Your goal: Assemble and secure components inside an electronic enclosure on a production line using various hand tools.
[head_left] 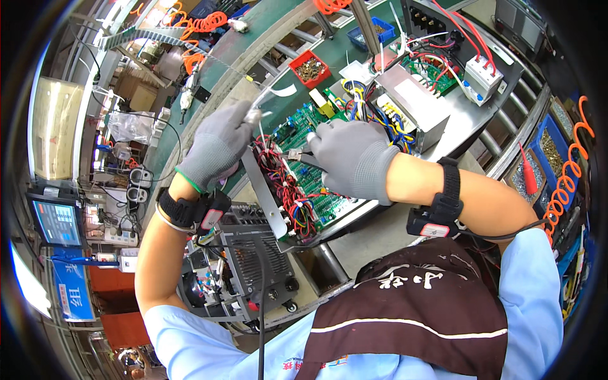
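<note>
A roller conveyor [332, 263] carries a metal chassis [475, 114], set slantwise from lower left to upper right. Near the chassis's near left corner stands a dark vented machine [256, 269]. A green board [316, 206] lies in the left part of the chassis, parts and connectors across it, and a metal box [415, 101] sits to its right. The right hand [351, 158], gloved in grey, is above the middle of the board, fingers curled round a tool. The left hand [218, 136], gloved alike, is past the chassis's left edge, fingers pinched narrow on a thin white strip. Red and black wires [291, 199] bunch along that left edge. Just beyond the chassis's far edge is a red bin [318, 81] of small metal parts; a white breaker [484, 79] with red leads is near the right end. The tool is a pair of pliers [309, 159], silver tip over the board's left side. The strip [261, 100] rises from the left fingertips; its grip is blurred.
</note>
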A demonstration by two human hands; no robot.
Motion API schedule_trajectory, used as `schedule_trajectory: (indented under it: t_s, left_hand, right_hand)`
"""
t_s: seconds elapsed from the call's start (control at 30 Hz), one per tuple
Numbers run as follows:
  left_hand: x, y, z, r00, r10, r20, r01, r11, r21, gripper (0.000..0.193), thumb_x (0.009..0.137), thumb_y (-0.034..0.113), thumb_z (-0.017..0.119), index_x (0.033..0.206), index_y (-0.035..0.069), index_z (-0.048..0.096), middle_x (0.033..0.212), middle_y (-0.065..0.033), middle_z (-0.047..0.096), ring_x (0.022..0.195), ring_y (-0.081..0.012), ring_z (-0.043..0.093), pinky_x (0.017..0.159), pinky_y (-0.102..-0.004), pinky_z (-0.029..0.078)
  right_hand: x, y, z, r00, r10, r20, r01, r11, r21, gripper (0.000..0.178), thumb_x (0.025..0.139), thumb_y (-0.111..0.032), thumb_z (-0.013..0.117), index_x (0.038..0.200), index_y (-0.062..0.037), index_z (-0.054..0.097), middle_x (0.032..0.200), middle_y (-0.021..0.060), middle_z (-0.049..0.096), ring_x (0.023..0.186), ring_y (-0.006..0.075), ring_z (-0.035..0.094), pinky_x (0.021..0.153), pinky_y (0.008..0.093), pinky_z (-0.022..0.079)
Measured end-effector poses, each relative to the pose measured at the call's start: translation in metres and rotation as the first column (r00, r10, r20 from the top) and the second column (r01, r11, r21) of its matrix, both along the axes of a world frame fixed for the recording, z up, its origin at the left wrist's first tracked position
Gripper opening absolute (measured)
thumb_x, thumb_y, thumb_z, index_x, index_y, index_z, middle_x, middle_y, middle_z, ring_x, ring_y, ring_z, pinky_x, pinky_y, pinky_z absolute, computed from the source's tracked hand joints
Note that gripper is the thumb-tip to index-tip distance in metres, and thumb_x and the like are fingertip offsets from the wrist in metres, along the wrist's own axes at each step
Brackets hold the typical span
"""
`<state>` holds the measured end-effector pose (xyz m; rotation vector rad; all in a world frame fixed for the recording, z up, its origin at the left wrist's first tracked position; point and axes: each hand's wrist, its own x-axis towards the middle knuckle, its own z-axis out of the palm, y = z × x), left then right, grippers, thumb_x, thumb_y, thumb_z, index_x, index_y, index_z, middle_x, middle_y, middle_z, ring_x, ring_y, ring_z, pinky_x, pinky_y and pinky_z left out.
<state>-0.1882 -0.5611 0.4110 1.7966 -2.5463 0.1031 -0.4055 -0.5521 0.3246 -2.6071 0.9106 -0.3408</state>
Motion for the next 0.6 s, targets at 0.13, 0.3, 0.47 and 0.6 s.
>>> schedule_trajectory:
  t_s: [0.13, 0.3, 0.47, 0.6]
  left_hand:
    - [0.009, -0.009, -0.005, 0.980, 0.181, 0.081, -0.187, 0.979, 0.079, 0.024, 0.092, 0.028, 0.046, 0.093, 0.005, 0.050, 0.079, -0.0225, 0.060, 0.080, -0.0432, 0.057, 0.069, -0.0511, 0.042]
    - [-0.001, -0.009, -0.014, 0.980, 0.195, 0.039, -0.199, 0.960, 0.196, 0.031, 0.088, 0.035, 0.054, 0.100, 0.007, 0.056, 0.084, -0.0209, 0.063, 0.083, -0.0378, 0.061, 0.072, -0.0472, 0.045]
    - [-0.001, -0.019, -0.021, 0.983, 0.112, 0.143, -0.144, 0.960, 0.241, 0.034, 0.087, 0.041, 0.056, 0.098, 0.010, 0.062, 0.086, -0.0162, 0.065, 0.088, -0.0336, 0.062, 0.074, -0.0440, 0.048]
    - [-0.013, -0.020, -0.019, 0.929, 0.222, 0.295, -0.278, 0.946, 0.165, 0.038, 0.085, 0.046, 0.057, 0.097, 0.011, 0.066, 0.084, -0.0150, 0.066, 0.084, -0.0330, 0.063, 0.071, -0.0433, 0.048]
  right_hand:
    - [0.020, -0.004, 0.004, 0.997, -0.056, -0.048, 0.038, 0.949, -0.312, 0.032, 0.068, -0.017, 0.061, 0.093, 0.0025, 0.062, 0.093, 0.0135, 0.057, 0.094, 0.0276, 0.055, 0.080, 0.0376, 0.045]
    - [0.050, -0.013, -0.002, 0.991, -0.102, -0.084, 0.078, 0.964, -0.253, 0.033, 0.071, -0.019, 0.061, 0.098, 0.0015, 0.064, 0.098, 0.0138, 0.058, 0.098, 0.0275, 0.055, 0.081, 0.0390, 0.042]
    - [0.055, -0.014, 0.001, 0.979, -0.144, -0.142, 0.112, 0.971, -0.211, 0.040, 0.070, -0.019, 0.061, 0.103, 0.0042, 0.059, 0.100, 0.0145, 0.058, 0.098, 0.0271, 0.054, 0.081, 0.0398, 0.042]
    - [0.054, -0.008, 0.004, 0.979, -0.155, -0.134, 0.120, 0.965, -0.234, 0.033, 0.075, -0.021, 0.062, 0.100, -0.0003, 0.066, 0.101, 0.0140, 0.059, 0.098, 0.0277, 0.055, 0.081, 0.0396, 0.040]
